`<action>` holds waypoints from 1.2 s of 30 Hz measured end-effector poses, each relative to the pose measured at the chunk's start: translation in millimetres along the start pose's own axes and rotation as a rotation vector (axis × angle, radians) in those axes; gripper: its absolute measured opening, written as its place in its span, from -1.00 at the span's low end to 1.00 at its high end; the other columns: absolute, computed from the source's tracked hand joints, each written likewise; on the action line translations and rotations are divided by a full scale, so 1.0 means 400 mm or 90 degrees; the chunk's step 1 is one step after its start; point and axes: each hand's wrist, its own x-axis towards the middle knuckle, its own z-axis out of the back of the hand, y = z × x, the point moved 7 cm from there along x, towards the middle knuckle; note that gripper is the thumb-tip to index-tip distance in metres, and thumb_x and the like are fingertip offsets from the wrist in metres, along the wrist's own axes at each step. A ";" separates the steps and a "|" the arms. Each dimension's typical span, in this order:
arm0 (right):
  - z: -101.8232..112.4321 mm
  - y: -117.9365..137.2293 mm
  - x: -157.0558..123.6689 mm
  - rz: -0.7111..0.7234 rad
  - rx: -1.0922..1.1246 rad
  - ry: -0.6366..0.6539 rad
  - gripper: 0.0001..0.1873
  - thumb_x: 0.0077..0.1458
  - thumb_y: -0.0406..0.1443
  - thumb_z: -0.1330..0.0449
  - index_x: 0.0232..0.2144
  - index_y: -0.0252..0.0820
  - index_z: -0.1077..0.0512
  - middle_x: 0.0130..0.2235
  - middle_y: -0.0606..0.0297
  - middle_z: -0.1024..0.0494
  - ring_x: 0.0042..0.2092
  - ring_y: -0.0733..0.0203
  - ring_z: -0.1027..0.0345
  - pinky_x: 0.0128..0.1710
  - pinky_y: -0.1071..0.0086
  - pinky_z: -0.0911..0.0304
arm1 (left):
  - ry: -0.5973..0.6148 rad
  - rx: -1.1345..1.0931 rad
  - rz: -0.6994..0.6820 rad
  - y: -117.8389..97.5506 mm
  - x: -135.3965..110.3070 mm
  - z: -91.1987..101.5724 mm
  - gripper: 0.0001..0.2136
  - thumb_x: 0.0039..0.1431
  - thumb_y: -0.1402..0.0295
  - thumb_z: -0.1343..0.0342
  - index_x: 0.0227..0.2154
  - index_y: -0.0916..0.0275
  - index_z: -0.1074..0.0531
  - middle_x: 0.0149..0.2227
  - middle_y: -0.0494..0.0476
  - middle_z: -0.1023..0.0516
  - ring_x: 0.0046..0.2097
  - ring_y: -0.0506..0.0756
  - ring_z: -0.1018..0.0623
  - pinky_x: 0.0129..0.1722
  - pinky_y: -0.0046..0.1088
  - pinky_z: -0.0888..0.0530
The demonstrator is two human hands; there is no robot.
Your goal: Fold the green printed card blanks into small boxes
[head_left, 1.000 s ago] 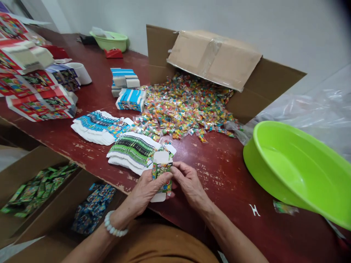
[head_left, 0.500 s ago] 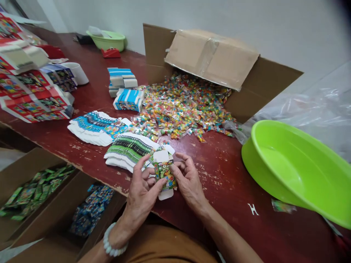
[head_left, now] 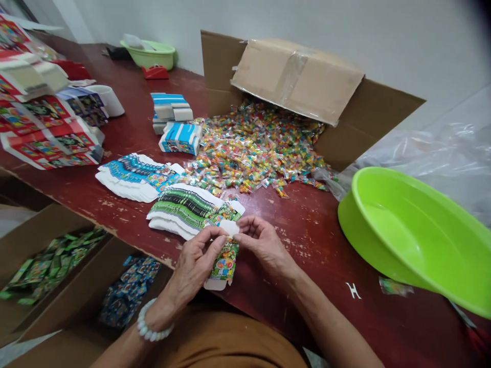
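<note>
A small green printed carton [head_left: 225,259] hangs between my hands over the table's front edge, its white end flap upward and another flap loose at the bottom. My left hand [head_left: 197,260] pinches its upper left side between thumb and fingers. At the upper right, my right hand [head_left: 263,243] grips the same carton near the white flap. Just behind lies a fanned stack of flat green cartons [head_left: 184,207]. A similar stack of blue cartons [head_left: 136,175] sits farther left. Beyond them is a heap of wrapped candies [head_left: 257,148], spilling from a cardboard box [head_left: 295,76] on its side.
On the right stands a bright green basin [head_left: 383,245], with a candy packet [head_left: 395,287] beside it. Banded blue carton bundles [head_left: 180,138] and red carton bundles [head_left: 53,143] occupy the left. Below the table edge, open boxes hold green packs [head_left: 49,266] and blue packs [head_left: 130,291].
The carton has moved slightly down and tilted. Both hands have shifted their hold from its sides to its top end, fingertips now close together by the white flap.
</note>
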 end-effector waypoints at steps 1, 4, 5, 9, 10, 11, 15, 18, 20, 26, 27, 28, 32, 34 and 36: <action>-0.004 0.001 0.001 0.002 -0.003 0.013 -0.57 -0.21 -0.18 -0.46 -0.27 -0.19 -0.47 -0.44 0.42 -0.49 -0.43 0.35 -0.33 -0.37 0.45 -0.26 | -0.008 -0.012 -0.010 -0.004 0.000 0.001 -0.75 0.09 0.16 -0.26 -0.29 0.22 -0.47 -0.33 0.04 -0.56 -0.31 0.04 -0.50 -0.31 -0.53 -0.44; -0.015 0.011 -0.006 0.059 -0.061 0.045 -0.71 -0.09 -0.17 -0.40 -0.35 -0.21 -0.50 -0.44 0.38 -0.49 -0.41 0.34 -0.34 -0.35 0.44 -0.28 | -0.024 -0.136 0.019 0.001 -0.008 -0.002 -0.56 0.00 0.20 -0.35 -0.10 0.13 -0.32 -0.33 -0.03 -0.56 -0.37 0.01 -0.52 -0.34 -0.54 -0.46; -0.014 0.017 -0.011 0.092 -0.079 0.038 -0.76 -0.05 -0.17 -0.38 -0.41 -0.21 -0.50 -0.43 0.36 -0.49 -0.41 0.34 -0.34 -0.35 0.43 -0.28 | -0.010 -0.183 0.051 0.008 -0.013 -0.009 -0.49 0.00 0.18 -0.36 -0.04 0.10 -0.26 -0.33 -0.05 -0.56 -0.39 0.01 -0.54 -0.38 -0.53 -0.46; -0.013 0.035 -0.032 0.176 -0.153 0.022 -0.80 0.11 -0.14 -0.27 -0.35 -0.15 -0.53 -0.35 0.31 -0.50 -0.41 0.31 -0.37 -0.43 0.42 -0.29 | 0.136 -0.303 0.227 0.049 -0.041 -0.062 -0.50 0.16 -0.05 -0.14 0.02 0.16 -0.26 -0.37 0.07 -0.57 -0.48 0.08 -0.59 -0.50 -0.46 -0.49; -0.019 0.041 -0.035 0.194 -0.191 0.040 -0.80 0.13 -0.14 -0.26 -0.31 -0.14 -0.54 -0.31 0.29 -0.52 -0.36 0.28 -0.40 -0.39 0.39 -0.32 | 0.157 -0.321 0.263 0.059 -0.047 -0.071 -0.50 0.20 -0.09 -0.06 -0.01 0.20 -0.29 -0.41 0.08 -0.56 -0.53 0.08 -0.57 -0.53 -0.45 -0.47; -0.026 0.045 -0.038 0.210 -0.228 0.059 -0.81 0.15 -0.15 -0.25 -0.30 -0.14 -0.55 -0.28 0.26 -0.55 -0.31 0.25 -0.43 -0.33 0.37 -0.34 | 0.160 -0.335 0.284 0.068 -0.050 -0.075 -0.50 0.22 -0.11 -0.01 -0.03 0.23 -0.32 -0.45 0.08 -0.55 -0.58 0.07 -0.55 -0.57 -0.46 -0.46; -0.039 0.034 -0.026 0.138 -0.182 0.097 -0.76 0.13 -0.12 -0.26 -0.38 -0.18 -0.48 -0.29 0.27 -0.59 -0.44 0.30 -0.45 -0.38 0.36 -0.37 | 0.118 -0.338 0.247 0.076 -0.038 -0.073 -0.50 0.27 -0.08 0.05 0.07 0.18 -0.31 -0.50 0.02 -0.52 -0.66 0.02 -0.48 -0.66 -0.52 -0.39; -0.045 0.014 -0.009 0.022 -0.077 0.112 -0.72 0.02 -0.12 -0.35 -0.39 -0.21 -0.44 -0.36 0.30 -0.60 -0.61 0.34 -0.40 -0.58 0.42 -0.31 | 0.117 -0.316 0.232 0.071 -0.033 -0.081 -0.47 0.24 -0.12 0.05 0.05 0.19 -0.34 -0.52 0.02 -0.53 -0.68 0.03 -0.47 -0.70 -0.52 -0.38; -0.047 0.010 -0.001 -0.028 -0.048 0.116 -0.69 -0.05 -0.13 -0.38 -0.39 -0.23 -0.44 -0.44 0.32 -0.58 -0.63 0.30 -0.42 -0.63 0.44 -0.28 | 0.121 -0.300 0.250 0.073 -0.034 -0.085 -0.43 0.22 -0.16 0.07 -0.07 0.27 -0.42 -0.55 0.06 -0.52 -0.70 0.03 -0.45 -0.71 -0.51 -0.37; -0.046 0.024 -0.001 -0.043 -0.002 0.122 -0.69 -0.04 -0.14 -0.38 -0.41 -0.24 -0.43 -0.40 0.30 -0.58 -0.64 0.31 -0.42 -0.64 0.45 -0.29 | 0.147 -0.234 0.219 0.078 -0.033 -0.073 -0.36 0.27 -0.16 0.16 -0.08 0.38 -0.47 -0.67 0.07 -0.45 -0.70 0.01 -0.42 -0.69 -0.55 -0.36; -0.050 0.031 -0.007 -0.018 -0.013 0.138 -0.71 0.00 -0.14 -0.36 -0.42 -0.24 -0.42 -0.34 0.27 -0.59 -0.62 0.33 -0.42 -0.61 0.43 -0.32 | 0.146 -0.242 0.211 0.077 -0.032 -0.069 -0.38 0.27 -0.14 0.13 0.01 0.35 -0.43 -0.64 0.06 -0.47 -0.70 0.01 -0.43 -0.69 -0.55 -0.37; -0.056 0.038 -0.015 0.013 -0.030 0.160 -0.72 0.04 -0.14 -0.33 -0.43 -0.23 -0.41 -0.27 0.25 -0.59 -0.59 0.36 -0.42 -0.56 0.41 -0.35 | 0.141 -0.255 0.204 0.076 -0.031 -0.066 -0.39 0.26 -0.13 0.10 0.09 0.30 -0.37 -0.59 0.05 -0.49 -0.69 0.01 -0.44 -0.69 -0.54 -0.38; -0.065 0.056 -0.044 0.150 -0.176 0.201 -0.82 0.16 -0.18 -0.24 -0.37 -0.19 -0.45 -0.17 0.24 -0.53 -0.45 0.39 -0.39 -0.40 0.41 -0.36 | 0.121 -0.270 0.193 0.067 -0.029 -0.067 -0.41 0.24 -0.09 0.01 0.21 0.16 -0.24 -0.48 0.03 -0.51 -0.62 0.04 -0.49 -0.67 -0.51 -0.41; -0.049 0.054 -0.033 0.172 -0.259 0.197 -0.83 0.16 -0.19 -0.23 -0.37 -0.18 -0.47 -0.24 0.28 -0.53 -0.41 0.35 -0.38 -0.38 0.43 -0.34 | 0.125 -0.264 0.213 0.070 -0.037 -0.079 -0.41 0.22 -0.06 -0.06 0.22 0.10 -0.19 -0.47 -0.01 -0.50 -0.62 0.03 -0.48 -0.66 -0.51 -0.40; -0.002 0.058 0.009 0.162 -0.344 0.155 -0.80 0.17 -0.18 -0.20 -0.39 -0.19 -0.48 -0.33 0.30 -0.53 -0.37 0.30 -0.39 -0.34 0.42 -0.33 | 0.126 -0.284 0.232 0.079 -0.052 -0.091 -0.41 0.20 0.02 -0.14 0.22 0.07 -0.15 -0.43 0.00 -0.54 -0.54 0.05 -0.54 -0.55 -0.49 -0.45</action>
